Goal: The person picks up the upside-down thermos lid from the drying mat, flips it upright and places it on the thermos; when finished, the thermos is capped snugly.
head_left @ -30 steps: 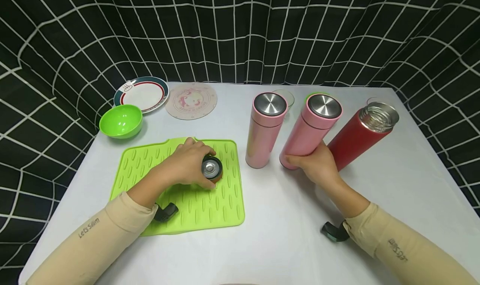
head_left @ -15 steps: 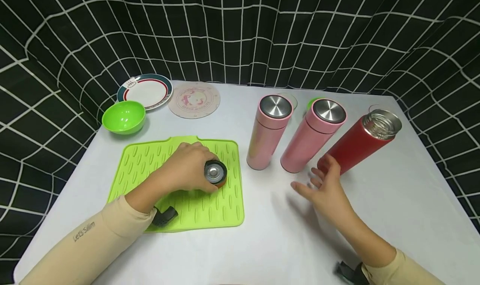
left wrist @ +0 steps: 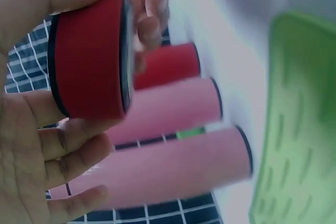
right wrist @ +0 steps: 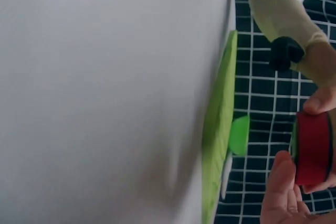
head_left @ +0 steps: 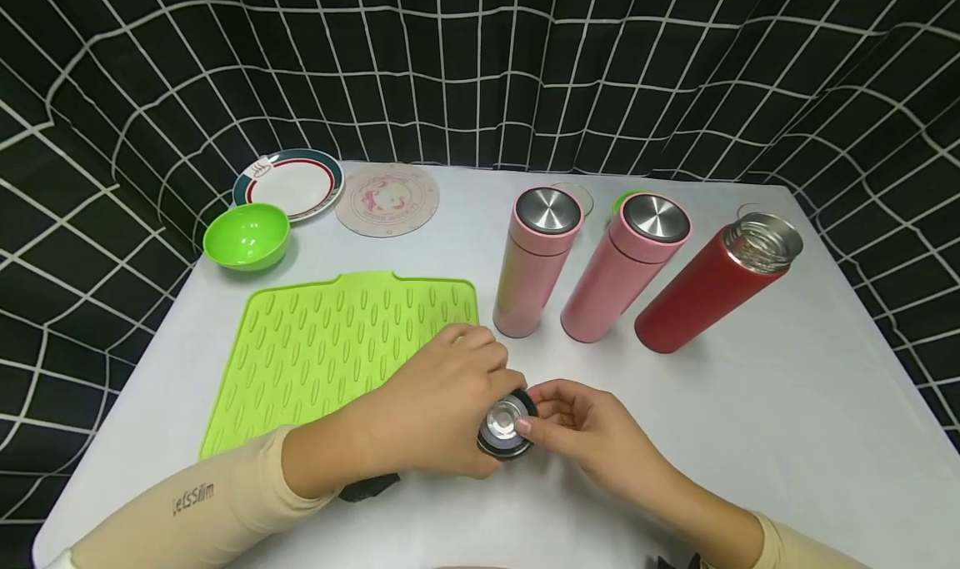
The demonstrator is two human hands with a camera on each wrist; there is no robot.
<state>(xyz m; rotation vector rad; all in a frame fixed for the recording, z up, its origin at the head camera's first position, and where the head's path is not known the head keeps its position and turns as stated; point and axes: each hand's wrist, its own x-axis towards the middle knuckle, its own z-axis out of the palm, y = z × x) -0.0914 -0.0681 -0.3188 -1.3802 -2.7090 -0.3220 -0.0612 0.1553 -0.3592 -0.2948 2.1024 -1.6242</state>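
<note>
A red bottle lid [left wrist: 89, 61] with a dark rim and a silvery inner face is held between thumb and fingers of my left hand [head_left: 450, 402], above the table in front of the mat. My right hand [head_left: 600, 436] pinches the lid's right edge, its thumb tip over the silvery face and its index finger at the rim. In the right wrist view, the lid [right wrist: 313, 148] shows at the right edge between both hands. Behind the hands, to the right, stands an uncapped red thermos bottle [head_left: 708, 290] with a bare steel mouth.
Two pink thermos bottles [head_left: 534, 261] with steel-topped lids stand left of the red one. A lime-green drying mat [head_left: 330, 344] lies at left. Beyond it are a green bowl [head_left: 247, 240], a rimmed plate [head_left: 292, 186] and a round pink-patterned mat [head_left: 387, 201].
My left hand has carried the lid from above the mat toward the right and nearer. The right hand has left the pink bottle at right and come to the lid.
</note>
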